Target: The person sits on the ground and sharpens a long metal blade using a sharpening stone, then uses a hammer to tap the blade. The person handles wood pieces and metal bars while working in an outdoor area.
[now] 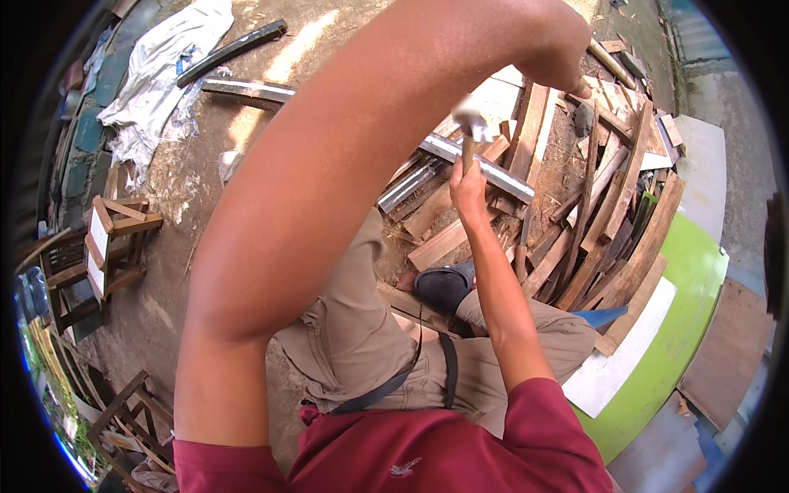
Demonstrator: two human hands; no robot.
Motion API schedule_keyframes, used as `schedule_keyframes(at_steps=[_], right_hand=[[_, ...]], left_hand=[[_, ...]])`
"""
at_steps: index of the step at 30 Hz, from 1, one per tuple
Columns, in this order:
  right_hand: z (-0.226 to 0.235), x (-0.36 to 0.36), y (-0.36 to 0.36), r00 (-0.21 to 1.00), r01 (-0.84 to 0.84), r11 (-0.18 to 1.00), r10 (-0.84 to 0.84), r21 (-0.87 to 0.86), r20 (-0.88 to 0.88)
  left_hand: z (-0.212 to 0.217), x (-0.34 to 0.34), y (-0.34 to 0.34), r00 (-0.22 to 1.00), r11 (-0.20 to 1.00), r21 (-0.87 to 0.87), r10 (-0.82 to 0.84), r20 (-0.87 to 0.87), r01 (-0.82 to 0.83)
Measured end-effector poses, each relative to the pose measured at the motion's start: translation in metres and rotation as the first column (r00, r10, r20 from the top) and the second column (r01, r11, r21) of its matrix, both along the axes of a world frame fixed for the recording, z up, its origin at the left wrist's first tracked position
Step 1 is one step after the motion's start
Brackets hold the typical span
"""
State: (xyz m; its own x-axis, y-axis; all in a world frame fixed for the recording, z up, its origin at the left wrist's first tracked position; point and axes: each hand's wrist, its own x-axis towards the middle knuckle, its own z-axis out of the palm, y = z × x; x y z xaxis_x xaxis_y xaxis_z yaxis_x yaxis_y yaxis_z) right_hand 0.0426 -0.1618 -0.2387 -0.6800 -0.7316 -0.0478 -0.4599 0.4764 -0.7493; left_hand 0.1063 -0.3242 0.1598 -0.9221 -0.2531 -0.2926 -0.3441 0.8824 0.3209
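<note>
My right hand [468, 195] is closed around the wooden handle of a hammer [468, 152]. The hammer's metal head points away from me and is smeared by motion. Below it lies a dark beam with a pale stripe [501, 179], crossing over several planks. My left arm sweeps across the picture from lower left to upper right. At its end, my left hand [571, 76] is over the far side of the wood pile, with a fingertip at the end of a brown wood piece [608, 119]. The arm hides most of that hand, so its grip does not show.
Loose planks [633, 189] lie heaped at the right, beside a green sheet [690, 271] and a white panel [629, 349]. My dark shoe [444, 287] rests near the planks. White cloth [160, 74], a dark bar [232, 53] and a wooden frame [103, 246] are at the left.
</note>
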Motion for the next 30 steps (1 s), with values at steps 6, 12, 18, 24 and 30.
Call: schedule_keyframes(at_steps=[6, 12, 18, 24, 30], right_hand=[[0.026, -0.054, -0.034, 0.994, -0.088, 0.953, 0.104, 0.291, -0.038], [0.016, -0.009, 0.0, 0.998, 0.052, 0.99, -0.057, 0.129, 0.029], [-0.016, -0.028, -0.002, 0.992, -0.128, 0.923, 0.113, 0.363, 0.063], [-0.03, 0.007, 0.026, 0.966, -0.129, 0.982, 0.093, 0.138, 0.242], [0.015, -0.023, 0.0, 0.751, -0.3, 0.947, 0.159, 0.116, 0.641]], left_hand=[[0.004, 0.005, -0.009, 0.995, 0.999, 0.048, 0.006, 0.104, -0.011], [-0.016, 0.004, -0.013, 0.999, 0.999, -0.035, 0.041, 0.018, -0.04], [-0.02, 0.012, -0.021, 0.995, 1.0, 0.01, 0.028, 0.092, -0.029], [-0.032, 0.028, -0.037, 0.997, 0.998, -0.009, 0.069, 0.03, -0.069], [-0.033, 0.036, -0.04, 0.996, 0.996, 0.022, 0.083, 0.035, -0.083]])
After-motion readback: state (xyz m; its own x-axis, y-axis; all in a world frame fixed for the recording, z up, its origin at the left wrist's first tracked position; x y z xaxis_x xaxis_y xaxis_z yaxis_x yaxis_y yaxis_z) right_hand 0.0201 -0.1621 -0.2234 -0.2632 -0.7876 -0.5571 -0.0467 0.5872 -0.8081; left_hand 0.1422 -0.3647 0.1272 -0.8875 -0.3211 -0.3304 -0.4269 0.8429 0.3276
